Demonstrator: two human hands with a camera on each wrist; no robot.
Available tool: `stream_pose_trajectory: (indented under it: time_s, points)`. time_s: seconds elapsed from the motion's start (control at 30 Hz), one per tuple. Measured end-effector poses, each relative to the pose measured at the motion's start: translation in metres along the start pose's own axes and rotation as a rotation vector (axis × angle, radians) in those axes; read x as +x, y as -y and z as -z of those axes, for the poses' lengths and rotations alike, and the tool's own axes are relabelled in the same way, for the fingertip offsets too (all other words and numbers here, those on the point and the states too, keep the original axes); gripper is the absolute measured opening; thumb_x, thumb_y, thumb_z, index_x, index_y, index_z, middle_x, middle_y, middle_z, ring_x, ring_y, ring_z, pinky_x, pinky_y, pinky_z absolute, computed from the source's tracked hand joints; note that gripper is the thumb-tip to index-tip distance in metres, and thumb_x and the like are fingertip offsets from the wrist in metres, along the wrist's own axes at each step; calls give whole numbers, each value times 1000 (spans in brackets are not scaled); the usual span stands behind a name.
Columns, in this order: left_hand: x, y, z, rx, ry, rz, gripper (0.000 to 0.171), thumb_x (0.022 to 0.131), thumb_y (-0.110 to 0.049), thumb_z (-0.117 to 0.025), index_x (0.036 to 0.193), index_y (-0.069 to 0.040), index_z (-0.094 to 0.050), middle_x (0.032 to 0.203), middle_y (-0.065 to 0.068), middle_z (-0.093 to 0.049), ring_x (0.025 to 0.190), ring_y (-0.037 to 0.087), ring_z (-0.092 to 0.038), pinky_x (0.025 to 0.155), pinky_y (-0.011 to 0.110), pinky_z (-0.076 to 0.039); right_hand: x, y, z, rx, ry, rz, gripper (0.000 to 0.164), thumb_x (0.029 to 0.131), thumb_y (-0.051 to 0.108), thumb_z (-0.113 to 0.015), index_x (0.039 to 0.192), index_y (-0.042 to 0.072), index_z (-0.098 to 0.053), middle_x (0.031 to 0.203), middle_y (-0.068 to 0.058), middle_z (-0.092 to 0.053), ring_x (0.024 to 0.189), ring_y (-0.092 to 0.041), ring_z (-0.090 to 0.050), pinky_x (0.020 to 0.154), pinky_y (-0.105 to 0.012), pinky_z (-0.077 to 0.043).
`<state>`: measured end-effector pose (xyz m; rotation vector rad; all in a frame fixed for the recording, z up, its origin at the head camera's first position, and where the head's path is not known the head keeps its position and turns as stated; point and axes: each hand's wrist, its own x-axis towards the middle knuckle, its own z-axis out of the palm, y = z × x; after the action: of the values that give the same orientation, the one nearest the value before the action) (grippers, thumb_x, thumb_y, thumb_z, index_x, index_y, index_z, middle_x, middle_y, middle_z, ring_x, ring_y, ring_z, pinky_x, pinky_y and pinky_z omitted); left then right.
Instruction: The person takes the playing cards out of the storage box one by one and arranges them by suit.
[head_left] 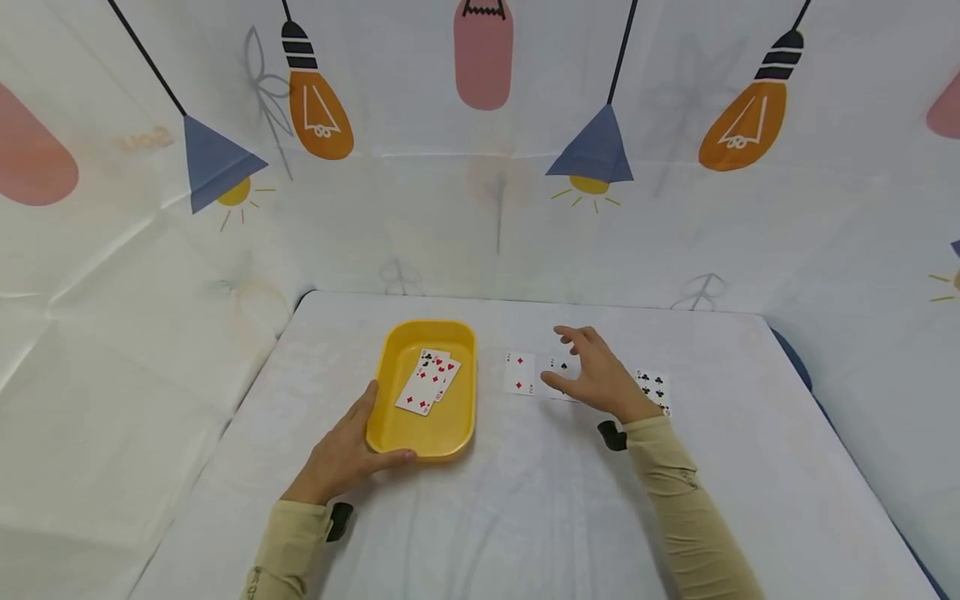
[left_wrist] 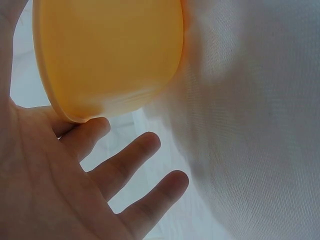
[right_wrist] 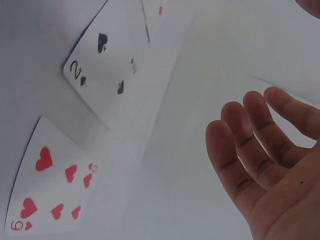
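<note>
My left hand point(head_left: 339, 454) rests against the near left corner of a yellow tray point(head_left: 378, 417), thumb along the near side and fingers along the left side. In the left wrist view, several fingers point(left_wrist: 127, 162) stretch out loosely spread beside the tray's wall point(left_wrist: 110, 55). A few playing cards point(head_left: 422, 390) lie overlapped inside the tray, diamonds on top. Over a row of face-up cards hovers my right hand point(head_left: 596, 375), fingers bent slightly and holding nothing. Near it lie a two of diamonds point(head_left: 519, 373), a two of spades point(right_wrist: 95, 60) and a six of hearts point(right_wrist: 55, 182).
A clubs card point(head_left: 654, 387) lies at the row's right end, partly covered by my right wrist. White cloth point(head_left: 465, 533) covers the table. Behind it hangs a white curtain point(head_left: 420, 217) printed with lamps and bulbs.
</note>
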<state>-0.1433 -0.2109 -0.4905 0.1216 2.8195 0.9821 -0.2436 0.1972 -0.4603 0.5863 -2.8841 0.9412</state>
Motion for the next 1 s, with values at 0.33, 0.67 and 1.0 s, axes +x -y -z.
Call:
stream_pose_trajectory:
  time_s: [0.33, 0.67, 1.0]
  points:
    - [1, 2, 0, 9, -7, -4, 139, 66, -78, -78, 165, -17, 0, 169, 10, -15, 149, 38, -27, 114, 63, -30, 13, 28, -15, 32, 2, 24, 82, 86, 52, -76, 152, 18, -42, 135, -8, -50, 118, -30, -56, 92, -46, -53]
    - [1, 2, 0, 17, -6, 1, 140, 66, -78, -78, 165, -18, 0, 169, 9, -14, 150, 38, -26, 114, 63, -29, 25, 51, -34, 77, 38, 8, 82, 85, 52, -75, 152, 16, -43, 134, -6, -48, 118, -30, -55, 95, -42, -51]
    - [-1, -1, 1, 17, -2, 3, 137, 69, -74, -79, 165, -15, 0, 169, 11, -14, 149, 40, -26, 114, 64, -29, 32, 72, -53, 84, 40, 37, 81, 86, 48, -77, 151, 13, -44, 136, -11, -49, 115, -32, -56, 90, -41, -54]
